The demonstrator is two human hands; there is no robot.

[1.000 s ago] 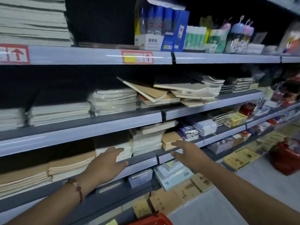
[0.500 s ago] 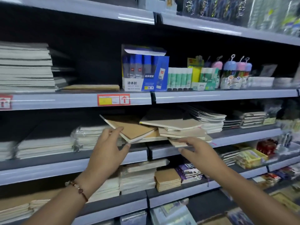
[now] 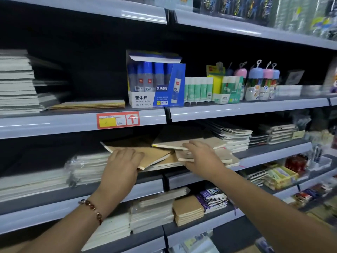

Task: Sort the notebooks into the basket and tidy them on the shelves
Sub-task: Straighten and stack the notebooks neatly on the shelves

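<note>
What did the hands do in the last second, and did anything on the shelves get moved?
Both hands rose from the lower shelf to the messy heap of brown notebooks. The left hand now lies on the large tilted kraft notebook; the right hand rests on the smaller stacked notebooks. Neither plainly grips yet. The notebooks, the glue box and the price tag stayed in place.

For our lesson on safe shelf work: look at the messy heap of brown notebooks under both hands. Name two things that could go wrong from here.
1. The brown notebooks lie skewed, some overhanging the shelf edge. With the left hand and right hand only resting on top, a push could slide some off.
2. The top notebook sits tilted across the heap, so squaring the pile may bend its corners.
</note>
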